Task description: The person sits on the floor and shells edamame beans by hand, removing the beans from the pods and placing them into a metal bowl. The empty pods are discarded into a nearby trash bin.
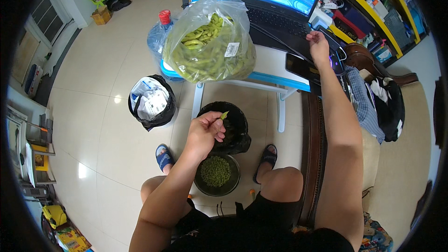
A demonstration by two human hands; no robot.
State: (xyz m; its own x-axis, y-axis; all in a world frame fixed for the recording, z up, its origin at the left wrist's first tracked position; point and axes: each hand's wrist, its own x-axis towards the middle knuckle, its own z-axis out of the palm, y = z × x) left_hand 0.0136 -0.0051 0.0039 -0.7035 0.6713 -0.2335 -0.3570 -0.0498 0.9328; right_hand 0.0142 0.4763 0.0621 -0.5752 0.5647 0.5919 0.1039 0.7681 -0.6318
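Between the thumb and fingers of my left hand (205, 133) is a green edamame pod (224, 115), over a bin lined with a black bag (239, 147). Nearer to me, a round metal bowl (235, 186) holds shelled green beans (215, 171). My right hand (318, 46) is at the right edge of the laptop (275, 27), fingers loosely bent and somewhat apart, with nothing visible in them. A large clear plastic bag (186, 65) full of edamame pods (205, 35) stands on the table in front of the laptop.
A waste bin (161, 116) with a black liner and white wrappers stands on the floor at left. Behind it is a large water bottle with a red cap (164, 17). A dark phone (302, 66) lies on the white table (273, 60). Clothes (364, 98) lie on the sofa at right.
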